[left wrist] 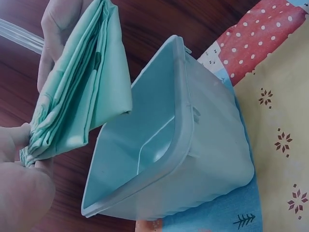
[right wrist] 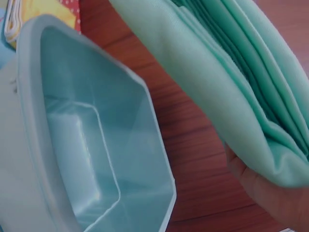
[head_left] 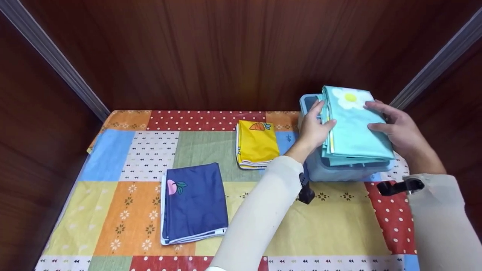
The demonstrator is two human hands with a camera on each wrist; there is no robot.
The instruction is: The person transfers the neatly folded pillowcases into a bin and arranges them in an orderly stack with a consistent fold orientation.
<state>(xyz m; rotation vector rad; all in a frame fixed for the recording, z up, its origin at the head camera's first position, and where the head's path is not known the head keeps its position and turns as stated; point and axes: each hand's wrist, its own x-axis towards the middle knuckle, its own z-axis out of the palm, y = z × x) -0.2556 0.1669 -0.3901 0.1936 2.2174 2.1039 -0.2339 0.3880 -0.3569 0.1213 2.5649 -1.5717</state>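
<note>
A folded mint-green cloth with a white daisy print is held between both hands above a light-blue plastic bin. My left hand grips its left edge, thumb on the near face. On the right side, my right hand holds the cloth with fingers and thumb over its front. In the left wrist view the layered folds of the cloth hang beside the open mouth of the bin. From the right wrist, the bin shows a bare inside, with the cloth raised next to it.
A folded yellow cloth with a carrot print lies left of the bin. Nearer the front is a folded navy cloth with a pink fruit print. Both lie on a patchwork tablecloth. A brown wood-grain panel stands behind.
</note>
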